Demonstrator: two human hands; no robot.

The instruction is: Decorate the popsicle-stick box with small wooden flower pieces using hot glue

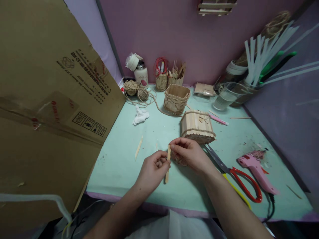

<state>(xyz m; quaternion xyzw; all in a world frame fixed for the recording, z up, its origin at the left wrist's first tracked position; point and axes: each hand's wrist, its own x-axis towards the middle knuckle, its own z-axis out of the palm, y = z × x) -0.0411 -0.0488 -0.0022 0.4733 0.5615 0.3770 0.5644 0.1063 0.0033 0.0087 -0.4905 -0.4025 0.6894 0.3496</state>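
Between the fingers of my left hand a flat wooden craft stick stands nearly lengthwise to me, its lower end sticking out below. My right hand pinches at the stick's upper end; a tiny piece there is too small to make out. Just beyond my right hand sits a box made of craft sticks, trimmed with twine and small leaf-shaped pieces. A broken sliver of wood lies to the left of my hands. Scissors with red handles lie beside my right forearm.
A pink glue gun rests at the right, its cord off the front edge. Further back are a woven basket, twine balls, crumpled tissue and a plastic cup. A large cardboard box walls the left side.
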